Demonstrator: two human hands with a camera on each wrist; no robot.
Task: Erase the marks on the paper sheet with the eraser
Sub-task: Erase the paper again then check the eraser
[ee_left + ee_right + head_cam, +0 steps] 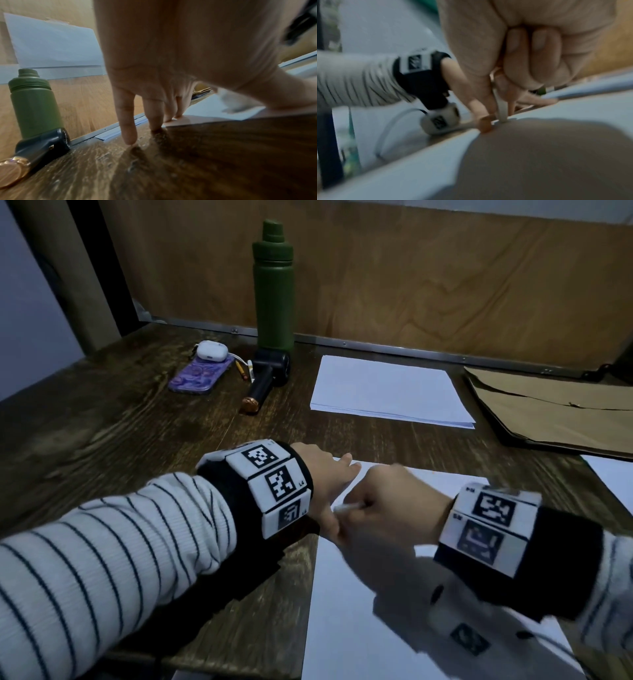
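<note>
my right hand (387,501) pinches the eraser (501,111), its long axis upright, tip on the sheet (359,611) just beside my flat, open left hand (329,474).

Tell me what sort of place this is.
Probably a personal study desk: a dark wooden desk with a stack of blank paper, a green water bottle and a phone with an earbud case at the back.

— What do we see under our right hand (513,56)?
— Our curled fingers hold a thin white eraser (502,112), its tip on the paper sheet (412,169). Our left hand (476,106) presses nearby.
</note>
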